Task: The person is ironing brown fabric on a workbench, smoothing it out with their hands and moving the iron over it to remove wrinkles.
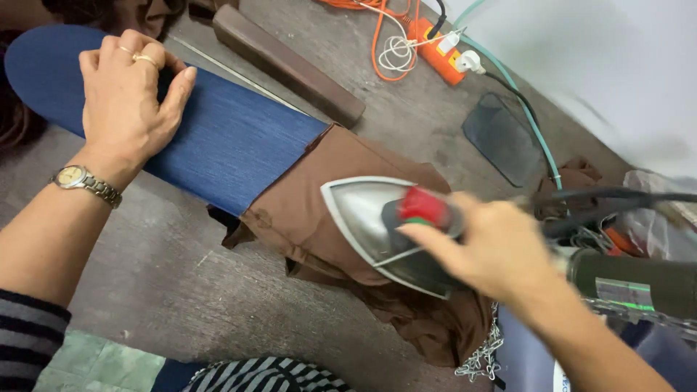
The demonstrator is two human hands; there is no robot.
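Note:
A narrow blue ironing board [225, 138] runs from the upper left toward the middle. A brown garment [319, 203] is pulled over its near end and hangs bunched below. My left hand [131, 94], with rings and a wristwatch, lies flat with fingers spread on the bare far end of the board. My right hand [486, 247] grips the handle of a silver electric iron [370, 218] with a red dial. The iron rests on the brown garment, its tip pointing left. The hand and iron are slightly blurred.
A dark wooden bar [290, 65] lies on the grey floor behind the board. An orange power strip [435, 51] with plugs and cords sits at the top. A dark flat pad [504, 138] lies at right. A black cord [617, 196] and a clutter of bags fill the right edge.

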